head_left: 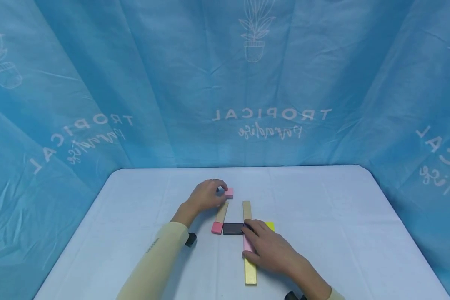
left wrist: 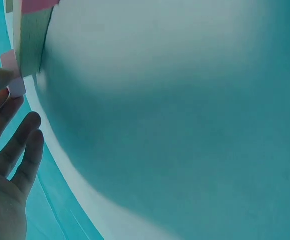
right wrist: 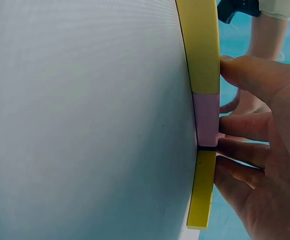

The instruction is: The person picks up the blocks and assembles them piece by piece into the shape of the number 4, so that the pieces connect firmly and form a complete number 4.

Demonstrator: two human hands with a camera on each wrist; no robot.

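In the head view my left hand (head_left: 208, 195) pinches a small pink block (head_left: 229, 193) between thumb and fingers, at the far end of a slanted natural-wood block (head_left: 221, 212). A darker pink block (head_left: 217, 228) lies at that wooden block's near end, beside a black block (head_left: 233, 228). My right hand (head_left: 271, 248) rests its fingertips on the laid blocks: a light pink block (right wrist: 206, 120) and a gold-yellow block (head_left: 250, 273) in line, with a bright yellow block (right wrist: 202, 190) sticking out to the right. Another natural-wood block (head_left: 246, 210) extends away beyond the right fingers.
A white cloth-covered table (head_left: 322, 200) lies under the blocks. Blue printed curtains (head_left: 195, 83) hang behind it and along both sides. Black wrist cameras (head_left: 191, 239) sit at both wrists, close over the tabletop.
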